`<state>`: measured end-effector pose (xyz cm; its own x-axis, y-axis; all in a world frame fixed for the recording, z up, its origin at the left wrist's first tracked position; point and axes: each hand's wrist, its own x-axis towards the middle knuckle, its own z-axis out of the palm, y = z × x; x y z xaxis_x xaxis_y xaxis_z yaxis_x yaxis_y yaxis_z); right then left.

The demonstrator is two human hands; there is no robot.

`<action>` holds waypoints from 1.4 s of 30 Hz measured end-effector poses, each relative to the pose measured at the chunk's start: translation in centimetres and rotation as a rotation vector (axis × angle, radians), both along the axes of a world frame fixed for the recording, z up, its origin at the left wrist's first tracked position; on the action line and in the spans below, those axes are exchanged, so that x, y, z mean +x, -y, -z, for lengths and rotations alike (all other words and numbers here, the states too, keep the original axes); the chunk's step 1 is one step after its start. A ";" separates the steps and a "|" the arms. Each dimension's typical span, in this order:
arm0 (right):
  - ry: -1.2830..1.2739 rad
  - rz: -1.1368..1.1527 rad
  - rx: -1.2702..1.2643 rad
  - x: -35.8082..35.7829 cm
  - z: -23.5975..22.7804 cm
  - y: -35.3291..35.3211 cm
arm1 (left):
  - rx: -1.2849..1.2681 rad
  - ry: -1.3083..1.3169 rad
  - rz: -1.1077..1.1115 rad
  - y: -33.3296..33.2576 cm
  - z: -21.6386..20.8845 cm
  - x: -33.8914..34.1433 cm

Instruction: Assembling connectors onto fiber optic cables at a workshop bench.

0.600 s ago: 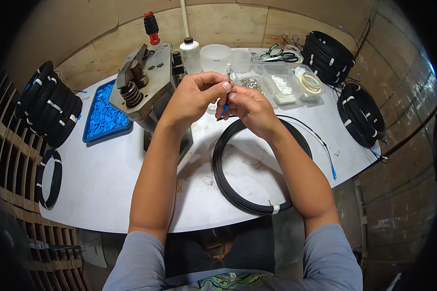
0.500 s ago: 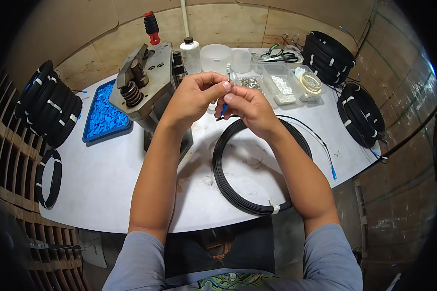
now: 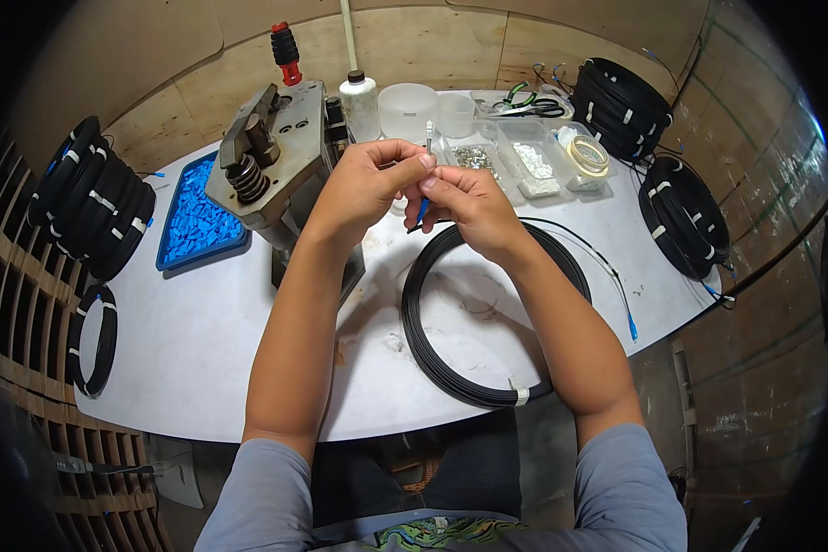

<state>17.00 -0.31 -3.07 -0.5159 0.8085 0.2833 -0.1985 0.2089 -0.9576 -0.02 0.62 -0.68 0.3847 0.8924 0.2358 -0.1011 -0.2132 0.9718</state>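
Closest to me on the white table [image 3: 202,368] is the big black cable coil [image 3: 451,368], lying flat near the front edge with a white tie on its near side. One end of it runs off toward the right edge and already wears a blue connector [image 3: 632,324], so I'd guess that end is finished. The other end comes up off the coil into my hands, so that's the half I reckon is left.

Both hands sit above the far rim of the coil, around the middle of the table. My left hand [image 3: 363,189] and right hand [image 3: 469,204] are pinched together, fingertips touching, closed on a small blue connector piece [image 3: 422,210] at the cable's end. A thin white tip [image 3: 429,134] sticks straight up from between the fingers. Can't tell if the piece is fully seated yet, too small.

Just left of the hands stands the grey metal press [image 3: 276,161] with its red-topped handle. Past that, toward the left edge, a blue tray [image 3: 193,221] full of blue parts, and stacks of wound black coils [image 3: 87,207]. Along the far edge: a white bottle [image 3: 360,103], clear cups [image 3: 409,109], compartment boxes of small parts [image 3: 511,161], a tape roll [image 3: 587,156]. More black coils [image 3: 685,216] sit at the right edge.
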 end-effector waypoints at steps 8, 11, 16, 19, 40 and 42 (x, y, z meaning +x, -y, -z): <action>0.003 0.007 0.012 0.0 0.0 0.0 | 0.032 -0.003 -0.022 -0.1 0.1 0.0; 0.069 0.070 0.096 -0.1 0.1 0.1 | 0.000 0.054 0.013 0.3 -0.3 0.0; 0.026 0.055 0.066 -0.1 -0.1 0.1 | 0.030 0.062 0.020 0.1 -0.2 -0.1; -0.043 0.004 -0.003 0.2 0.0 -0.1 | 0.021 0.043 0.053 0.1 -0.2 0.0; -0.033 0.049 -0.004 0.3 0.4 -0.4 | 0.018 0.119 0.203 -0.1 0.1 -0.7; -0.021 0.061 0.001 0.3 0.4 -0.4 | 0.010 0.122 0.218 -0.2 0.2 -0.8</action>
<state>17.27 0.12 -3.45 -0.4596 0.8379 0.2945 -0.2057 0.2222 -0.9531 -0.81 0.80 -0.86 0.5359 0.7889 0.3008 -0.2618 -0.1834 0.9475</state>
